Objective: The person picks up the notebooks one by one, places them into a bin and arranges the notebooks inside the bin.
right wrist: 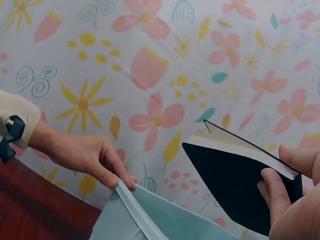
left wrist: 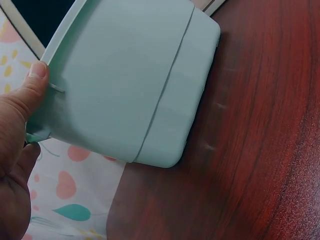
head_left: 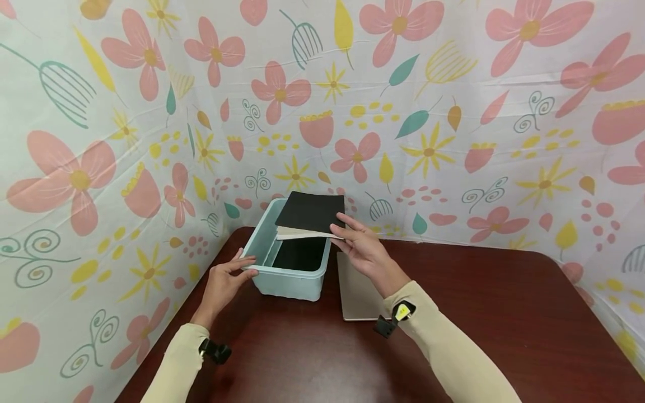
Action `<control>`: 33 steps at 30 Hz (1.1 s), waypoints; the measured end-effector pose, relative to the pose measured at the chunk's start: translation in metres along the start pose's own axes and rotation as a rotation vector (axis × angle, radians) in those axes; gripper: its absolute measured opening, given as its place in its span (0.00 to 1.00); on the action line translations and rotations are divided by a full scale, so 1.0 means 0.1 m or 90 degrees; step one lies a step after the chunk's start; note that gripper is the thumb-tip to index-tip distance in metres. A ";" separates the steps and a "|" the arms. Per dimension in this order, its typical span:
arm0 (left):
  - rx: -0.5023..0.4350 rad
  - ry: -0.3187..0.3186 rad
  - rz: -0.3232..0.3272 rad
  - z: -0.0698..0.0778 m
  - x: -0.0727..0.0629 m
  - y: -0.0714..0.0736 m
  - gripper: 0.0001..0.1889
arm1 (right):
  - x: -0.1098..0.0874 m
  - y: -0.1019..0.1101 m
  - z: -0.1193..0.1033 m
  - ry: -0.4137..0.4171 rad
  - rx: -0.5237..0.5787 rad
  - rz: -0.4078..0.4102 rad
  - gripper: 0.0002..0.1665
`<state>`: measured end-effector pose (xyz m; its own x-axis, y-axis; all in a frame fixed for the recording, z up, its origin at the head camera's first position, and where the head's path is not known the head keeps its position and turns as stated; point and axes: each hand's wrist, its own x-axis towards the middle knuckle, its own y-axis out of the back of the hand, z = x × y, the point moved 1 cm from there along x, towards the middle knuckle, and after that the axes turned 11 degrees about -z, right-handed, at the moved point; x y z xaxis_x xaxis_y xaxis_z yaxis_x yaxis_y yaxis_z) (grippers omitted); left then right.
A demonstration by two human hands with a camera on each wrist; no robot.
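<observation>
A light blue plastic bin (head_left: pixel 289 285) stands toward the back left of the table. My left hand (head_left: pixel 224 285) pinches its rim at the near left corner, thumb on top in the left wrist view. Above the bin's right side, my right hand (head_left: pixel 368 252) grips a black-covered notebook (head_left: pixel 312 211) by its right edge. Cream pages show along the notebook's near side, and in the right wrist view its covers (right wrist: pixel 225 185) are slightly parted. Below it, a flat dark panel (head_left: pixel 300 254) lies inside the bin, partly hidden by the notebook.
A flat grey-beige slab (head_left: pixel 358 291) with rounded corners, like a closed laptop, lies right of the bin, partly under my right forearm. The dark red wooden table (head_left: pixel 484 291) extends to the right. A flowered cloth (head_left: pixel 322 112) hangs behind and along the left side.
</observation>
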<state>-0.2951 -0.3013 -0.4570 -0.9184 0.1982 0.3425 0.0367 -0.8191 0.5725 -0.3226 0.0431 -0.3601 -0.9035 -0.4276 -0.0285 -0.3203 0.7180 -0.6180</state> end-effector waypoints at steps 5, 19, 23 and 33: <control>0.017 0.005 0.005 0.00 0.00 0.00 0.18 | 0.19 -0.10 0.08 -0.002 0.011 0.010 0.34; 0.018 -0.014 0.013 -0.01 0.00 -0.01 0.17 | 0.54 -0.14 0.35 -0.011 0.010 0.031 0.34; 0.014 -0.028 0.012 0.04 0.00 -0.01 0.16 | 0.61 -0.13 0.37 -0.016 0.009 0.047 0.34; 0.010 -0.015 0.012 -0.01 0.00 -0.02 0.16 | 0.74 -0.23 0.43 -0.030 -0.029 0.076 0.34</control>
<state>-0.2957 -0.3006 -0.4589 -0.9076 0.1954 0.3716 0.0606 -0.8147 0.5767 -0.3698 -0.0281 -0.3819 -0.9219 -0.3623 -0.1371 -0.2250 0.7890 -0.5716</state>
